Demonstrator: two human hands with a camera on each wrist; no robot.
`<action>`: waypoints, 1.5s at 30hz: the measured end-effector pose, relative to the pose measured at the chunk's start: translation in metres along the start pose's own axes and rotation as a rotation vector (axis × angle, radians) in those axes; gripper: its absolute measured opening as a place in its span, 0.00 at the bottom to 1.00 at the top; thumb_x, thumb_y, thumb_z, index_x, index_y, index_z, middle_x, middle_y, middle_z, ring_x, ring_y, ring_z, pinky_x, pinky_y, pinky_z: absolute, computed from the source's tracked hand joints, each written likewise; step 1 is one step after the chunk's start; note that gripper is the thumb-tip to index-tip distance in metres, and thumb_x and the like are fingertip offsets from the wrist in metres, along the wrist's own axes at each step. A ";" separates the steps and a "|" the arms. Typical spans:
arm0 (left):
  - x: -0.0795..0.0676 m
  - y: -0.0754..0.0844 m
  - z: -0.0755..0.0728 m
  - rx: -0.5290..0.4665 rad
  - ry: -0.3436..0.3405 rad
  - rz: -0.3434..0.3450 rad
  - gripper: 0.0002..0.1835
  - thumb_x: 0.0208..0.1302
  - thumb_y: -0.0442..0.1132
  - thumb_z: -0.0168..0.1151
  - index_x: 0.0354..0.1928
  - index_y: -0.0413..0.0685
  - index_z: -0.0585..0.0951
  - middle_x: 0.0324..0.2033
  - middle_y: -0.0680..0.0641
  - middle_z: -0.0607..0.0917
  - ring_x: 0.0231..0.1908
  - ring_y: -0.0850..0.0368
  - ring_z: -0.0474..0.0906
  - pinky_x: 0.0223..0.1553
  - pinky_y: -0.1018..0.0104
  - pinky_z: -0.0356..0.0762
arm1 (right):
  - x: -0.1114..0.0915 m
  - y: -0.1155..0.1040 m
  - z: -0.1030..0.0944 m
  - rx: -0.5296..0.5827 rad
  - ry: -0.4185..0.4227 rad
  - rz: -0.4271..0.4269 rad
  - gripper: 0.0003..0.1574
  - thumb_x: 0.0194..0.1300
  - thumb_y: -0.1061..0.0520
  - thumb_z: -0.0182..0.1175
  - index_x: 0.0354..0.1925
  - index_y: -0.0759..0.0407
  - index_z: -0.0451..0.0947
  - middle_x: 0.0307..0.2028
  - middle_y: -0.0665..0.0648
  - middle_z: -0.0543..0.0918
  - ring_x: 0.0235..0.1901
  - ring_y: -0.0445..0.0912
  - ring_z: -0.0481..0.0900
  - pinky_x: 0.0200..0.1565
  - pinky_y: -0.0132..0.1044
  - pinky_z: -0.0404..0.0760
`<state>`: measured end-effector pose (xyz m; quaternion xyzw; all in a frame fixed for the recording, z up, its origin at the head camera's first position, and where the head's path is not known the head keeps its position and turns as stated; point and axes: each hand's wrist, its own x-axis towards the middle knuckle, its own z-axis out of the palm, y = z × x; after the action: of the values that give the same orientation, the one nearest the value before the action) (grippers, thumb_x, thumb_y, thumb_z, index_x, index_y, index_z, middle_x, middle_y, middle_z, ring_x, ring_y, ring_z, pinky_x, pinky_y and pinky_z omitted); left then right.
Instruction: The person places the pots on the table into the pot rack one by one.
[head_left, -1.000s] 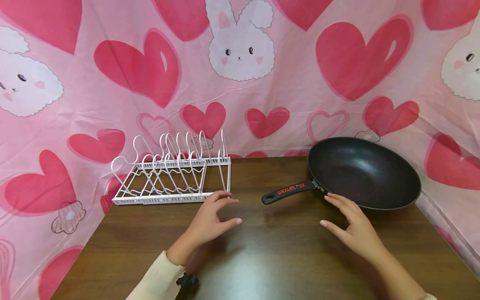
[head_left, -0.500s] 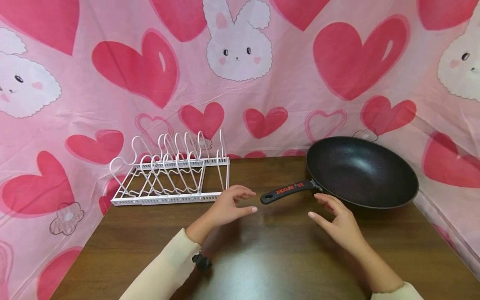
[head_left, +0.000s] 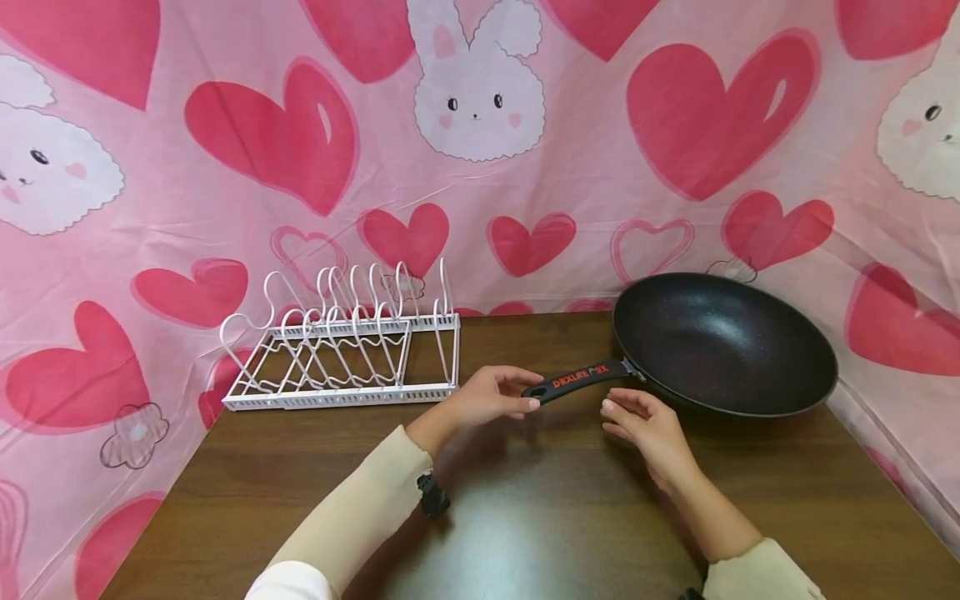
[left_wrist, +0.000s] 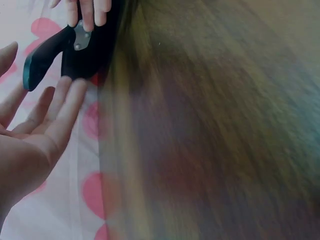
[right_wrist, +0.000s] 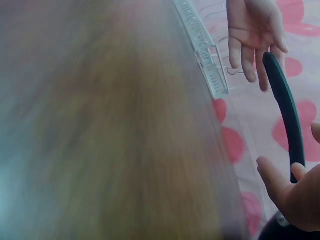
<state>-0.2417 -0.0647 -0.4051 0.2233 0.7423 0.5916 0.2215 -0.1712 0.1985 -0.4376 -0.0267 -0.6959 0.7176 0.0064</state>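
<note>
A black frying pan (head_left: 723, 346) lies at the right on the wooden table, its handle (head_left: 581, 380) with red lettering pointing left. My left hand (head_left: 487, 398) is at the handle's free end. In the left wrist view, the fingers (left_wrist: 67, 107) extend below the handle end, spread and not curled round it. Below the handle's pan end is my right hand (head_left: 654, 433), thumb and fingers apart. From the right wrist view, the handle (right_wrist: 287, 112) runs between the left fingertips and the right hand (right_wrist: 300, 202).
Left of the hands stands a white wire rack (head_left: 337, 397) with upright looped dividers, near the back of the brown wooden table (head_left: 570, 508). Behind it hangs a pink cloth (head_left: 585, 158) printed with hearts and rabbits. A black wrist device (head_left: 433, 497) sits at my left sleeve.
My left hand has moved right, from beside the rack to the handle's end. My right hand has shifted left, from the pan's rim toward the handle. Pan and rack have stayed put.
</note>
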 end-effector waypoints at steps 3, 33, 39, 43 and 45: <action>0.008 0.001 0.003 -0.096 -0.035 -0.034 0.22 0.62 0.30 0.66 0.59 0.38 0.78 0.49 0.41 0.81 0.44 0.38 0.80 0.42 0.50 0.83 | 0.005 0.002 0.005 0.181 -0.011 0.042 0.34 0.70 0.59 0.59 0.63 0.78 0.57 0.44 0.56 0.81 0.45 0.48 0.84 0.47 0.42 0.82; 0.000 -0.013 0.069 -0.488 -0.236 -0.311 0.20 0.63 0.19 0.56 0.57 0.32 0.73 0.35 0.45 0.84 0.33 0.53 0.83 0.38 0.58 0.84 | -0.002 0.010 -0.006 0.727 -0.110 0.138 0.14 0.72 0.69 0.48 0.48 0.58 0.76 0.42 0.56 0.86 0.44 0.47 0.84 0.45 0.40 0.83; 0.000 -0.021 0.082 -0.546 -0.360 -0.304 0.21 0.65 0.18 0.51 0.59 0.37 0.71 0.37 0.45 0.84 0.35 0.54 0.83 0.33 0.64 0.84 | -0.010 0.013 -0.013 0.629 -0.152 0.063 0.23 0.69 0.74 0.49 0.60 0.62 0.60 0.47 0.57 0.84 0.48 0.48 0.84 0.46 0.39 0.83; -0.001 -0.026 0.088 -0.559 -0.383 -0.278 0.21 0.64 0.17 0.51 0.54 0.44 0.69 0.36 0.45 0.83 0.34 0.55 0.83 0.30 0.66 0.83 | -0.012 0.016 -0.016 0.614 -0.210 -0.003 0.26 0.69 0.75 0.47 0.61 0.64 0.55 0.47 0.58 0.84 0.48 0.48 0.83 0.44 0.38 0.83; -0.002 -0.028 0.091 -0.555 -0.389 -0.265 0.20 0.64 0.17 0.51 0.52 0.46 0.68 0.35 0.46 0.83 0.33 0.55 0.83 0.29 0.66 0.82 | -0.013 0.018 -0.016 0.615 -0.232 -0.025 0.26 0.69 0.76 0.47 0.61 0.65 0.54 0.48 0.59 0.83 0.48 0.49 0.83 0.44 0.38 0.84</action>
<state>-0.1883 -0.0010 -0.4508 0.1651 0.5201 0.6831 0.4854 -0.1567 0.2138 -0.4552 0.0668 -0.4431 0.8922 -0.0564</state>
